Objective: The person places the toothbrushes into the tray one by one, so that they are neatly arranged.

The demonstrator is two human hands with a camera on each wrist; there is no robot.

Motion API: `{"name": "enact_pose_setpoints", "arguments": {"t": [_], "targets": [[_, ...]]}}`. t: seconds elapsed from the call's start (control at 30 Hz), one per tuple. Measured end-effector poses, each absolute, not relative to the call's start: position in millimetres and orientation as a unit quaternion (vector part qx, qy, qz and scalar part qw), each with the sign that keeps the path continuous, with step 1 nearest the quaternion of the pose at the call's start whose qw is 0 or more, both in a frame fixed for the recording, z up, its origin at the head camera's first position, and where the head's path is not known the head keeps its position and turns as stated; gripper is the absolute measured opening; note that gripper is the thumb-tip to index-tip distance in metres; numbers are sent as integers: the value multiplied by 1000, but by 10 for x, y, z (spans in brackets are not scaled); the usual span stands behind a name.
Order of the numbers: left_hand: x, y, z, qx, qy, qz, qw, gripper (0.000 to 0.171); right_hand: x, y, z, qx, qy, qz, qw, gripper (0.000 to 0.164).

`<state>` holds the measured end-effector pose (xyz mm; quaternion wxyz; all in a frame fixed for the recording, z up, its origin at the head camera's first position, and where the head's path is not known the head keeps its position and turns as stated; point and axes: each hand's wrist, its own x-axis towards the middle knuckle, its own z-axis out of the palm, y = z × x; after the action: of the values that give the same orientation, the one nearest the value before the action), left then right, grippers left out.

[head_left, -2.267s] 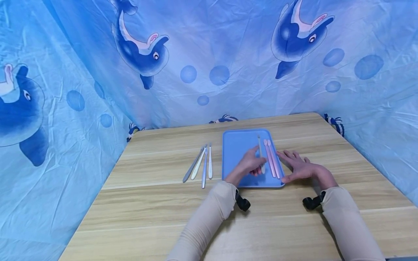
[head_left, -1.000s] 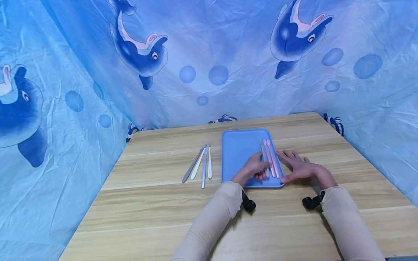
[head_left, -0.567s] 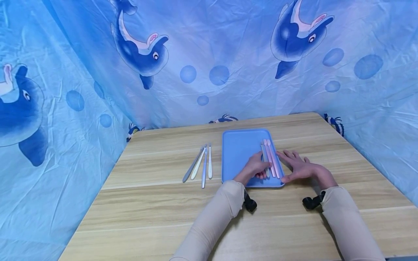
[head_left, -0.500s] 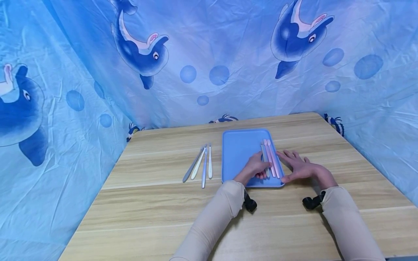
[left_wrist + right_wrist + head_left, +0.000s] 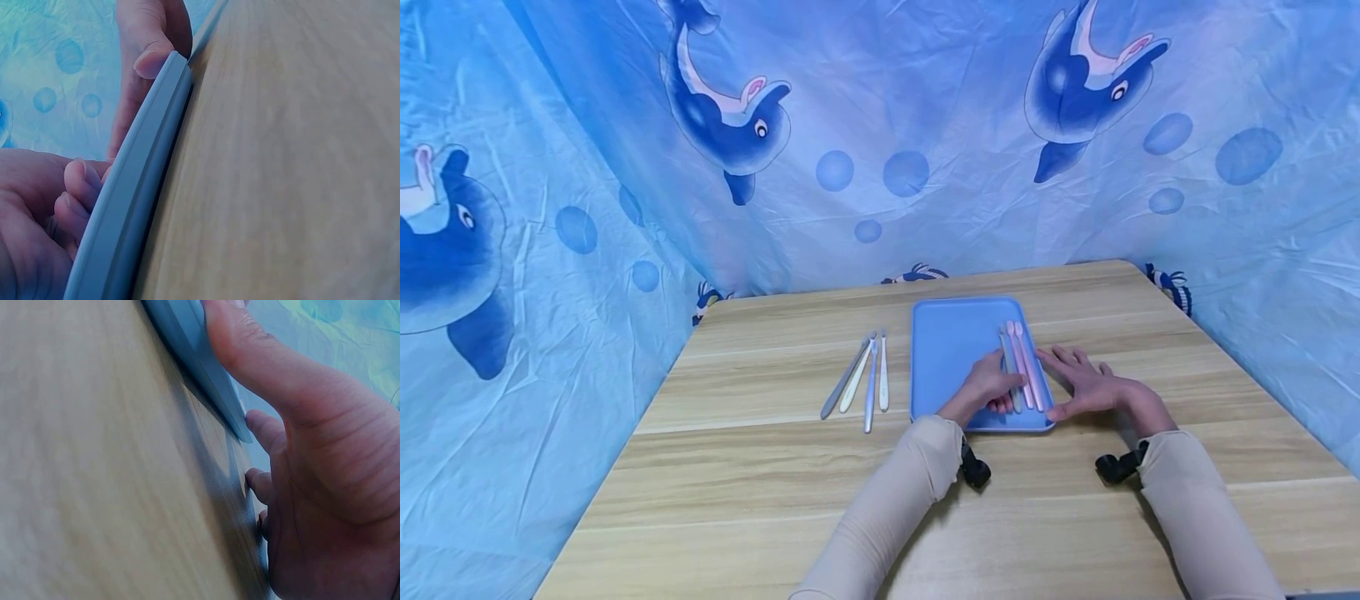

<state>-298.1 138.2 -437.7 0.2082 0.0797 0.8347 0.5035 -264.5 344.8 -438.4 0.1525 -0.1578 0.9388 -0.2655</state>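
The pale wood-grain tabletop (image 5: 700, 500) carries a rectangular blue tray (image 5: 943, 333). Along the tray's right edge rests the right hand (image 5: 1093, 392), fingers spread. Inside the tray, the left hand (image 5: 987, 383) pinches a slender pale-green utensil (image 5: 1006, 354) in its fingers, just left of two slender pink utensils (image 5: 1030, 368). Left of the tray lie four slender utensils (image 5: 871, 387): grey, cream, lilac and white. Beyond the tray hangs a blue dolphin-print curtain (image 5: 970, 125).

On the table (image 5: 737, 467), four utensils (image 5: 871, 387) lie left of the tray (image 5: 955, 342), three more utensils (image 5: 1019, 363) in its right half.
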Motion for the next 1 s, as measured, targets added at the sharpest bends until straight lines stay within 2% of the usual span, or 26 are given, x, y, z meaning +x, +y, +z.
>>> {"name": "enact_pose_setpoints", "arguments": {"t": [0.27, 1.0], "targets": [[-2978, 1379, -4384, 72, 838, 499, 211, 74, -2662, 3453, -4396, -158, 938, -266, 155, 117], [-2946, 1243, -4228, 83, 839, 499, 201, 78, -2667, 3462, -4412, -160, 937, -270, 155, 116]]}}
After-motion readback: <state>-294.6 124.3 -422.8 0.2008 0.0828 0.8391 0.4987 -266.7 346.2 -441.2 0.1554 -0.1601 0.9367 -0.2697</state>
